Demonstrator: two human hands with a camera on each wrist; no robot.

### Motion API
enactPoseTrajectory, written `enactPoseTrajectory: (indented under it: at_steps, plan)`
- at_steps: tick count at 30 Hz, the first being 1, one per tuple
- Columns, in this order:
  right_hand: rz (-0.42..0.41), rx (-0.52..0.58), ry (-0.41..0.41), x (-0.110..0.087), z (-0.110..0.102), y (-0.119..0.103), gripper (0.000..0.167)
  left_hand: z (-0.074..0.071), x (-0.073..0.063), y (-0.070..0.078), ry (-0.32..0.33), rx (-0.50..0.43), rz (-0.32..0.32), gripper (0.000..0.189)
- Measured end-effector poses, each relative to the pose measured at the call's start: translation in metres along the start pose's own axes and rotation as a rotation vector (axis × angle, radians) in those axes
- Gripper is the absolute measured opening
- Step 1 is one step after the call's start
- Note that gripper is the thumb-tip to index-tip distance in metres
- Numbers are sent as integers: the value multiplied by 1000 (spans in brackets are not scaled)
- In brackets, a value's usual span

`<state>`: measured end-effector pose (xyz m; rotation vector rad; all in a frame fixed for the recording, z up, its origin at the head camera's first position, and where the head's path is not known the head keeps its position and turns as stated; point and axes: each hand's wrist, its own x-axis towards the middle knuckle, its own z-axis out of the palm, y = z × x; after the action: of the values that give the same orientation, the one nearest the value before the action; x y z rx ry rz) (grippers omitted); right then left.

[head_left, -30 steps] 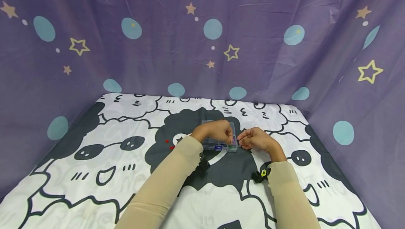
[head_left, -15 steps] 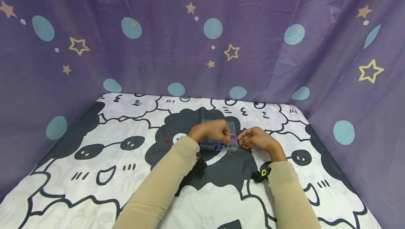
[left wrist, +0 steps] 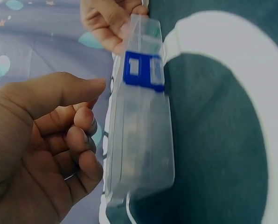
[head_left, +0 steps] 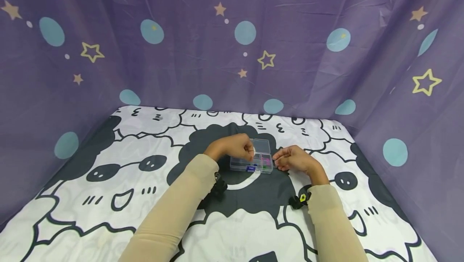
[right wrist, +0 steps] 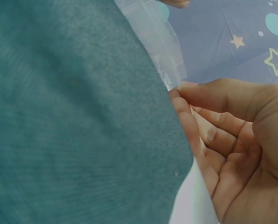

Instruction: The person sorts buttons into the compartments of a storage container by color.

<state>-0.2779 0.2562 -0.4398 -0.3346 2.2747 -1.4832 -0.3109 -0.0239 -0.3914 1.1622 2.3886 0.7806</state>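
Note:
A clear plastic compartment box [head_left: 236, 167] with a blue latch [head_left: 251, 169] lies on the patterned cloth, its lid [head_left: 262, 147] raised at the back. Small pink pieces [head_left: 266, 160] and a green bit [head_left: 266, 167] show in the right-hand compartments. My left hand [head_left: 235, 147] is over the box's left part, fingers loosely curled. In the left wrist view no thing shows between its thumb and fingers, though the index tip is partly hidden. At the box's right end my right hand [head_left: 295, 160] pinches the clear edge between thumb and index finger, as the right wrist view shows.
White cloth [head_left: 224, 230] with black cartoon print covers the surface. A purple curtain [head_left: 203, 52] with stars and blue ovals hangs behind and at both sides. My left forearm crosses the cloth left of the box.
My left hand has moved left from the right compartments, uncovering the pink pieces. Red bits seen left of the box earlier are now hidden behind the left arm. My right hand stays put.

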Motion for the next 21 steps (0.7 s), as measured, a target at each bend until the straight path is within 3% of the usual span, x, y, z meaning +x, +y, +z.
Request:
enactPoseTrajectory:
  at_steps: [9,21]
  plan:
    - [-3,3,0,0,-1,0,22,-12,-19,-16,7,-1,-45,9]
    - [-15,12,-7,0,0,-1,23,-25,-57,-39,22,-31,-110,10]
